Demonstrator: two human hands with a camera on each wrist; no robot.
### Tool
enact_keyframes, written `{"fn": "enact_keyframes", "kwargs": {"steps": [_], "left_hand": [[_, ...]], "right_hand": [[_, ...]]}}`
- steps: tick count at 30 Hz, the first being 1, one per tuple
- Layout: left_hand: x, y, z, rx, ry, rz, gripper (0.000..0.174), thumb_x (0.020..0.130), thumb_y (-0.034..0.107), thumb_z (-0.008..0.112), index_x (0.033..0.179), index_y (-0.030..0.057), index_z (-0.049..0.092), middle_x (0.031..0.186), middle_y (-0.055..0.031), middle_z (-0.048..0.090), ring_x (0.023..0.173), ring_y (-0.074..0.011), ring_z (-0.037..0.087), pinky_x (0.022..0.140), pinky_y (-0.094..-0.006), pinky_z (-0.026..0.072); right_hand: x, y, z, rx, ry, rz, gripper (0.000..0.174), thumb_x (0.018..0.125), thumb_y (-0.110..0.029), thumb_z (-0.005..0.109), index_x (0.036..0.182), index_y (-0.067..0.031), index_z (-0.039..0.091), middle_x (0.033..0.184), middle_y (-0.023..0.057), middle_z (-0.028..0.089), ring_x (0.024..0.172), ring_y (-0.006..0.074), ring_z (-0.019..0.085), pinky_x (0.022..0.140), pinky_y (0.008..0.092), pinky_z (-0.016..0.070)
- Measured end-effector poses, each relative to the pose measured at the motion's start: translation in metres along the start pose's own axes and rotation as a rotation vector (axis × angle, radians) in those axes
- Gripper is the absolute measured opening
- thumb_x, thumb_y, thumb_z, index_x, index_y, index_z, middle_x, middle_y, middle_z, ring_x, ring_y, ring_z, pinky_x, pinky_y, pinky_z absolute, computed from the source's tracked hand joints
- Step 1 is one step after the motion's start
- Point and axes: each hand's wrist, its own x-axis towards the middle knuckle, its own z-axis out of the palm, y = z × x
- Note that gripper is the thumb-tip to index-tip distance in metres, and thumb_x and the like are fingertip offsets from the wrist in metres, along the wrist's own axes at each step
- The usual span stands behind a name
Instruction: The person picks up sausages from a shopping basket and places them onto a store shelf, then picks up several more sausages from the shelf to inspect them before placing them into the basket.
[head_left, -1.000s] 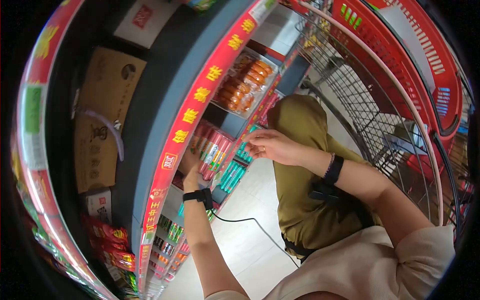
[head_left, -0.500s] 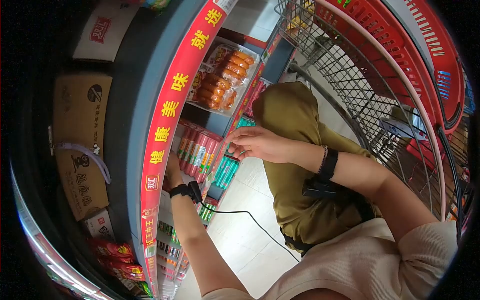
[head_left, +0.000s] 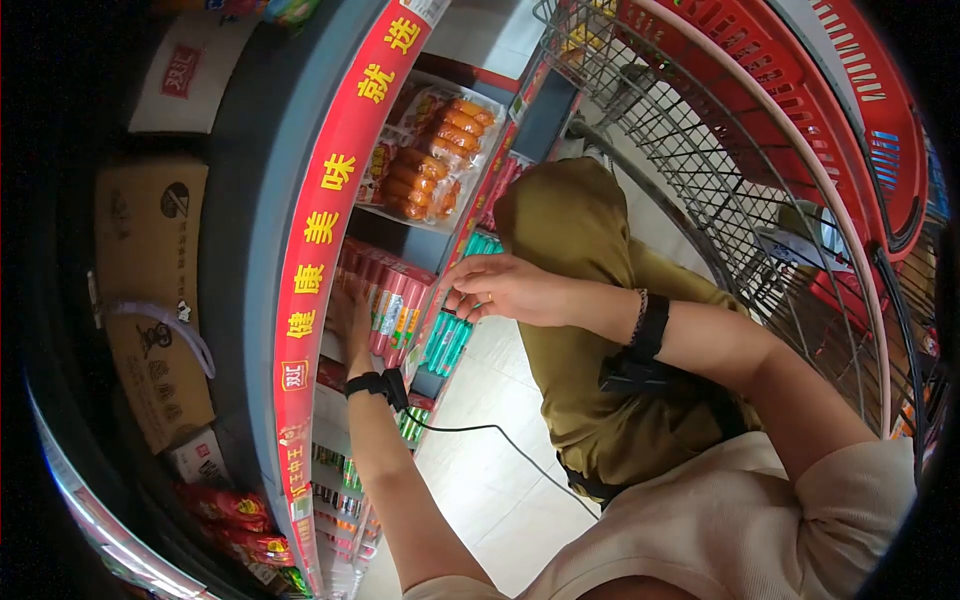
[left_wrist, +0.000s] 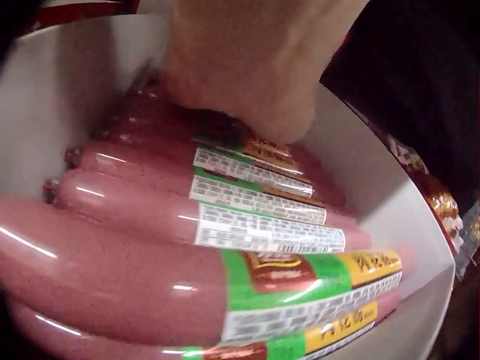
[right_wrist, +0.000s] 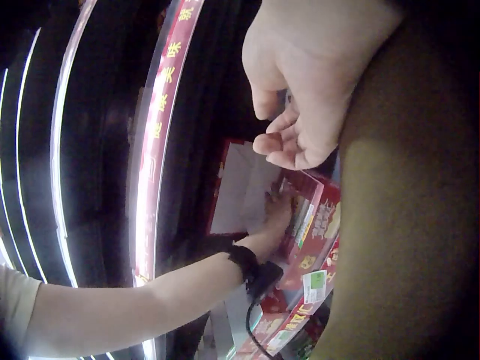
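In the head view my left hand reaches into an open box of pink wrapped sausages on the shelf. The left wrist view has the hand over the back of the row of sausages, whose labels are green, yellow and white; its fingertips are hidden, so its grip cannot be told. My right hand hangs in the air near the shelf edge, fingers loosely curled, with nothing in it. The right wrist view also shows this right hand empty, above the box.
A tray of orange-brown sausages lies beyond the box. Teal packs stand lower. A red sign strip edges the upper shelf, which bears a cardboard box. A wire cart with red baskets stands at the right.
My left hand has moved in among the sausages in the box. My right hand has shifted slightly left in the view, still empty. The shelf has shifted left in the head view.
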Motion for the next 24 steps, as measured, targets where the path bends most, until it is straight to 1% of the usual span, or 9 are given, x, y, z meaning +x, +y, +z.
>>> {"fn": "enact_keyframes", "kwargs": {"steps": [1, 4, 5, 8, 12, 16, 19, 22, 24], "left_hand": [[0.003, 0.005, -0.005, 0.077, 0.045, 0.011, 0.060, 0.092, 0.050, 0.033, 0.123, 0.0015, 0.048, 0.125, -0.0247, 0.047, 0.116, -0.0414, 0.042, 0.099, -0.0424, 0.0323], [0.026, 0.012, -0.038, -0.365, -0.017, -0.357, 0.061, 0.092, 0.050, 0.029, 0.125, 0.0019, 0.047, 0.127, -0.0250, 0.045, 0.118, -0.0410, 0.041, 0.100, -0.0432, 0.0311], [0.034, 0.014, -0.052, -0.432, -0.290, -0.439, 0.061, 0.092, 0.050, 0.029, 0.125, 0.0016, 0.046, 0.127, -0.0249, 0.045, 0.118, -0.0408, 0.041, 0.100, -0.0436, 0.0307], [0.037, 0.022, -0.086, -0.668, -0.392, -0.514, 0.066, 0.091, 0.052, 0.031, 0.128, -0.0014, 0.042, 0.130, -0.0268, 0.041, 0.119, -0.0422, 0.039, 0.102, -0.0458, 0.0272], [0.014, 0.020, -0.068, -0.492, -0.220, -0.428, 0.076, 0.089, 0.056, 0.032, 0.132, -0.0060, 0.032, 0.134, -0.0313, 0.032, 0.124, -0.0457, 0.030, 0.105, -0.0480, 0.0184], [0.019, 0.010, -0.076, -0.477, -0.105, -0.427, 0.072, 0.088, 0.056, 0.036, 0.127, -0.0048, 0.040, 0.131, -0.0285, 0.038, 0.121, -0.0435, 0.035, 0.101, -0.0554, 0.0209], [0.035, 0.013, -0.098, -0.750, -0.305, -0.465, 0.069, 0.088, 0.055, 0.037, 0.127, -0.0023, 0.042, 0.131, -0.0259, 0.040, 0.121, -0.0426, 0.036, 0.100, -0.0547, 0.0232], [0.040, 0.019, -0.109, -0.589, -0.556, -0.449, 0.070, 0.088, 0.054, 0.039, 0.131, -0.0010, 0.038, 0.134, -0.0248, 0.037, 0.125, -0.0408, 0.033, 0.103, -0.0468, 0.0237], [0.026, 0.015, -0.104, -0.588, -0.494, -0.377, 0.076, 0.087, 0.058, 0.036, 0.135, 0.0000, 0.031, 0.137, -0.0257, 0.032, 0.129, -0.0392, 0.025, 0.105, -0.0473, 0.0205]], "right_hand": [[0.000, 0.001, 0.000, -0.005, 0.005, 0.001, 0.016, 0.090, -0.013, 0.048, 0.103, -0.0077, 0.056, 0.095, 0.0035, 0.057, 0.087, 0.0133, 0.054, 0.080, 0.0298, 0.0442], [-0.002, 0.005, 0.001, 0.001, 0.025, -0.014, 0.015, 0.090, -0.015, 0.052, 0.101, -0.0064, 0.056, 0.089, 0.0036, 0.060, 0.081, 0.0117, 0.057, 0.071, 0.0238, 0.0457], [-0.002, 0.003, 0.001, -0.001, 0.020, -0.014, 0.015, 0.090, -0.015, 0.051, 0.101, -0.0065, 0.056, 0.089, 0.0036, 0.060, 0.081, 0.0116, 0.057, 0.071, 0.0237, 0.0457], [-0.001, -0.001, 0.002, -0.018, 0.010, -0.019, 0.015, 0.090, -0.013, 0.049, 0.102, -0.0070, 0.056, 0.092, 0.0036, 0.058, 0.084, 0.0122, 0.055, 0.075, 0.0264, 0.0448], [0.001, -0.002, -0.001, -0.039, -0.009, -0.028, 0.016, 0.090, -0.013, 0.047, 0.103, -0.0071, 0.055, 0.094, 0.0038, 0.056, 0.087, 0.0132, 0.053, 0.080, 0.0292, 0.0438], [-0.003, 0.000, -0.001, -0.007, 0.003, 0.007, 0.016, 0.090, -0.014, 0.048, 0.103, -0.0071, 0.055, 0.094, 0.0037, 0.056, 0.087, 0.0134, 0.053, 0.080, 0.0292, 0.0437], [-0.002, 0.001, 0.000, -0.015, -0.022, 0.004, 0.016, 0.090, -0.014, 0.048, 0.103, -0.0072, 0.055, 0.094, 0.0039, 0.056, 0.087, 0.0135, 0.053, 0.080, 0.0292, 0.0436], [0.001, 0.002, 0.001, -0.019, 0.017, -0.029, 0.017, 0.089, -0.015, 0.051, 0.103, -0.0060, 0.056, 0.091, 0.0035, 0.060, 0.084, 0.0116, 0.057, 0.073, 0.0245, 0.0470], [0.002, -0.001, 0.000, -0.007, 0.037, -0.050, 0.017, 0.090, -0.016, 0.051, 0.102, -0.0058, 0.056, 0.091, 0.0040, 0.060, 0.084, 0.0128, 0.058, 0.074, 0.0255, 0.0472]]}}
